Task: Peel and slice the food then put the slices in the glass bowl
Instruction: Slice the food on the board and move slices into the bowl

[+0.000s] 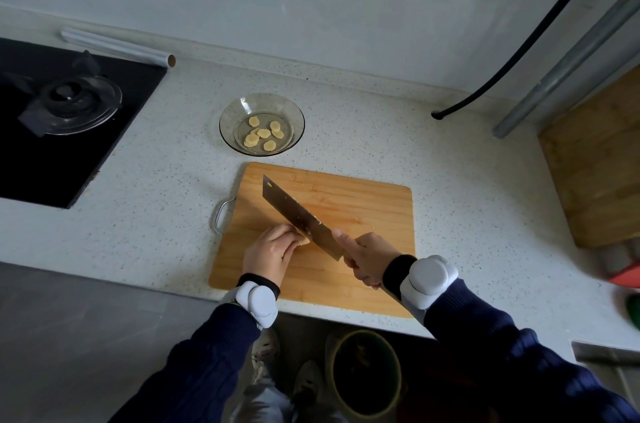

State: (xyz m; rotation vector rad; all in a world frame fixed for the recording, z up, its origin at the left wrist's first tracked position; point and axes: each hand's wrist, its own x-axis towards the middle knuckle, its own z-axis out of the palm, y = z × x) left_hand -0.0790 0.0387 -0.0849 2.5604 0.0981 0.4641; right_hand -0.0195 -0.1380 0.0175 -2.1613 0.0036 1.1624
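Left hand (272, 251) curls over the pale food stub (304, 240) on the left of the wooden board (367, 204). Right hand (369, 258) grips the cleaver (298, 215), its broad steel blade slanting against the stub. Bare board lies to the right. Round slices (263, 134) sit in the glass bowl (295, 111) beyond.

Wooden cutting board (360, 211), shiny metal cleaver (294, 211), clear glass bowl (228, 125).

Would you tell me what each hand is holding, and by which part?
The right hand grips the knife by its handle; the left hand holds the food piece down from above.
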